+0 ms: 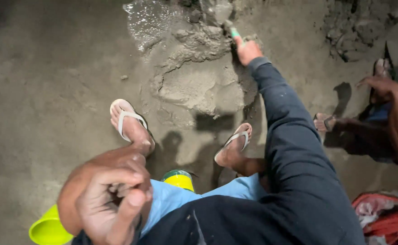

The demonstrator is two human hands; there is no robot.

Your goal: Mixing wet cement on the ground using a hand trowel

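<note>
Your right hand [248, 50] is reaching out to the upper middle of the frame, at the end of a dark blue sleeve, and its fingers are closing around a tool with a pale green handle [234, 32]. Only the handle tip is showing above your fist; the working end is lost in the wet grey mound of mortar [199, 77], which is lying on the grey concrete floor [49, 81] just below a shiny puddle of water [146, 18] at the top centre.

Your left hand [112, 204] is hanging close to the camera in the lower left, fingers curling loosely inward toward the palm and holding nothing that you can see. Just below and left of it a lime-yellow plastic cup [46, 229] is peeking out, and a yellow round can with a green rim [178, 178] is sitting between your knees, near the bottom centre.

Your feet in pale grey flip-flop sandals [128, 120] are planted either side of the mound's lower edge. At the right edge another person's arm [396, 113] is showing, well apart from your hands.
</note>
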